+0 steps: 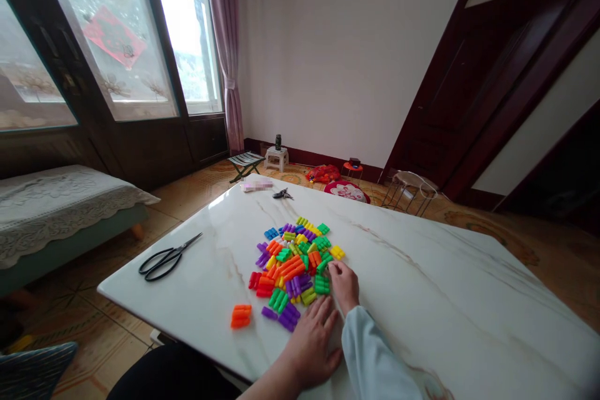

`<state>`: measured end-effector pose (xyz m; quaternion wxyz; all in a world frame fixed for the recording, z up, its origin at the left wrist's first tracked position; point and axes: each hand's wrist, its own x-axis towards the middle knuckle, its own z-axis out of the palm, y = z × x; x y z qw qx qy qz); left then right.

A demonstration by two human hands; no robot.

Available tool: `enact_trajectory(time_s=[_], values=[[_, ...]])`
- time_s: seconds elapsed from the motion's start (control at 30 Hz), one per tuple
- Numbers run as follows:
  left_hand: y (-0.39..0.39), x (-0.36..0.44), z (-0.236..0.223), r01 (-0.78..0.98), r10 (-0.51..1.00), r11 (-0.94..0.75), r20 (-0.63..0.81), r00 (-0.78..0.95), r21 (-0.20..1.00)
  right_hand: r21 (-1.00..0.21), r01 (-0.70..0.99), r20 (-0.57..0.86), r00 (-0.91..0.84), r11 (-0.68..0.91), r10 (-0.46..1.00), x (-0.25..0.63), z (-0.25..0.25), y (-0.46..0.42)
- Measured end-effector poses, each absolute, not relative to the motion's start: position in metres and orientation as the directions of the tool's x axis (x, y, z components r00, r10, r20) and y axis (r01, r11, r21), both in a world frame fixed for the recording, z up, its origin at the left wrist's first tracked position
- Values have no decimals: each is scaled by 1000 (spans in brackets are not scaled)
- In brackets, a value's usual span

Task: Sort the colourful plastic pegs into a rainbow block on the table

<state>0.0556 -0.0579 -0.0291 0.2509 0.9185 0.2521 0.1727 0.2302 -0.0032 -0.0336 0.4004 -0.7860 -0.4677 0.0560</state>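
Observation:
A heap of colourful plastic blocks (pixel 293 269), shaped like short joined tubes, lies on the white marbled table (pixel 422 281). My left hand (pixel 314 340) rests palm down at the heap's near edge, fingers stretched towards the purple block (pixel 289 317) and the yellow-green block (pixel 309 296). Beyond it, my right hand (pixel 344 284), in a pale blue sleeve, is at the heap's right side. Its fingers are curled together beside a green block (pixel 323 262); whatever is between the fingertips is hidden. One orange block (pixel 241 316) sits apart at the near left.
Black-handled scissors (pixel 166 259) lie on the table's left part. Small dark pliers (pixel 282 194) and a blurred pinkish packet (pixel 256 184) are near the far corner. A folding stool (pixel 246 162) and a white stool (pixel 276 157) stand beyond; a lace-covered bench (pixel 70 200) is left.

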Motion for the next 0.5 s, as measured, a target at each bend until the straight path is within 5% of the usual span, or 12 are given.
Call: enact_trajectory(time_s=[0.5], values=[[-56,54,-29,383,563,-702,137,815,601,-555,790,358,509,-260,783,250,-30,22]])
